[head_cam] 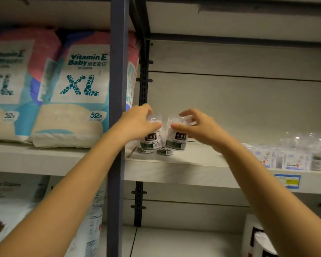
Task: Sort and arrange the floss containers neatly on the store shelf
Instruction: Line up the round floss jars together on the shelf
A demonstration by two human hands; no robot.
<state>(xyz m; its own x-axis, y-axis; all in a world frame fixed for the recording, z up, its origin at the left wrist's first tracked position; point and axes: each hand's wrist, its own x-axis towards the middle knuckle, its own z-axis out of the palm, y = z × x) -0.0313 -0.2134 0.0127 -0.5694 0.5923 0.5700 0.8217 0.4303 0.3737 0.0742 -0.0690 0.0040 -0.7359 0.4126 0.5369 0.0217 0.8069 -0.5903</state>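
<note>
Forearms rise from the bottom of the view, one on each side of the blue post [118, 89]. Your left hand [137, 121], just right of the post, curls its fingers round the top of one floss container [152, 140]. Your right hand [198, 127], a little further right of the post, pinches the top of a second floss container [177, 140] between thumb and fingers. Both containers stand upright, side by side and almost touching. They seem to rest on lower containers [165, 151], which stand on the shelf [174, 164] right of the post. I judge this step as setting an upper row on the lower one. Next you should seat both straight, labels to the front, and release gently, because a tilted container can slide off. Far right of the post lie small boxes [285, 158], and left of it stand diaper packs [78, 89].
</note>
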